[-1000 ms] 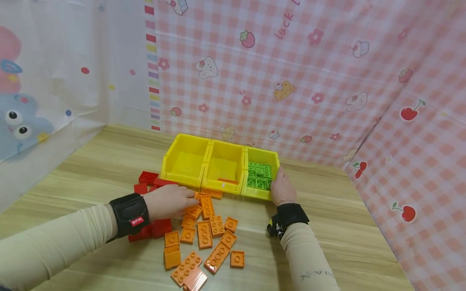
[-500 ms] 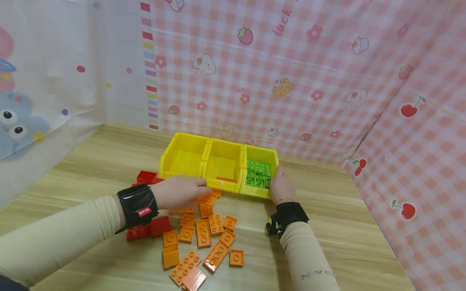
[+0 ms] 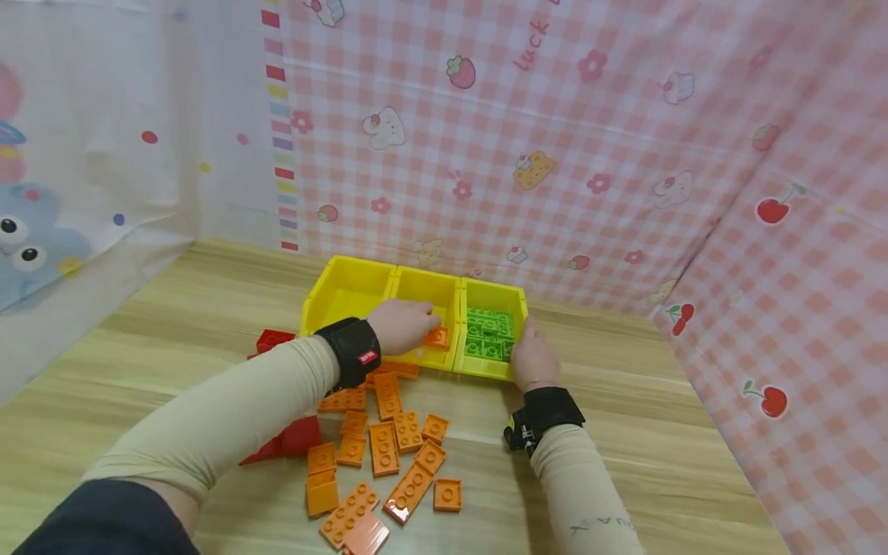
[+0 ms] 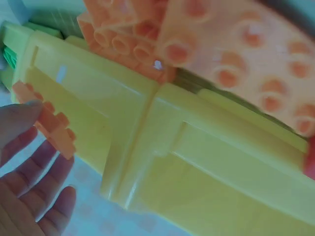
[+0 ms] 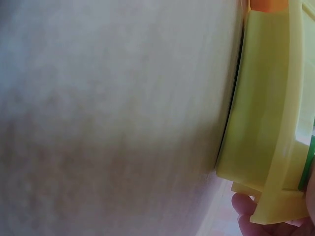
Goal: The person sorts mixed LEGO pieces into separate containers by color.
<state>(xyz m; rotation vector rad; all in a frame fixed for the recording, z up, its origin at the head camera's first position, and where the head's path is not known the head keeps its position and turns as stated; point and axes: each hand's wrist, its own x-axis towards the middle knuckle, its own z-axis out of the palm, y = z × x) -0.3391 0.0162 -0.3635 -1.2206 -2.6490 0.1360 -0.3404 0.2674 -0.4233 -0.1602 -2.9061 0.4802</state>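
My left hand (image 3: 402, 324) is over the middle yellow bin (image 3: 426, 284). It pinches an orange toy brick (image 4: 47, 120) between thumb and fingers, with the studs facing away from the thumb side in the left wrist view. At the right-hand bin (image 3: 494, 291), which holds several green bricks (image 3: 489, 335), my right hand (image 3: 536, 356) grips the outer side wall. The right wrist view shows its fingertips (image 5: 244, 204) curled round the bin's edge. Several orange bricks (image 3: 384, 449) lie on the table in front of the bins.
The left bin (image 3: 354, 287) adjoins the middle one. Red bricks (image 3: 294, 438) lie left of the orange ones, partly hidden by the left forearm. Wooden tabletop (image 3: 624, 385) extends to the right. Patterned cloth walls (image 3: 416, 154) stand behind and at the sides.
My left hand has picked an orange brick from the pile near the bins and carried it up and right into the middle bin. The right hand stays on its bin.
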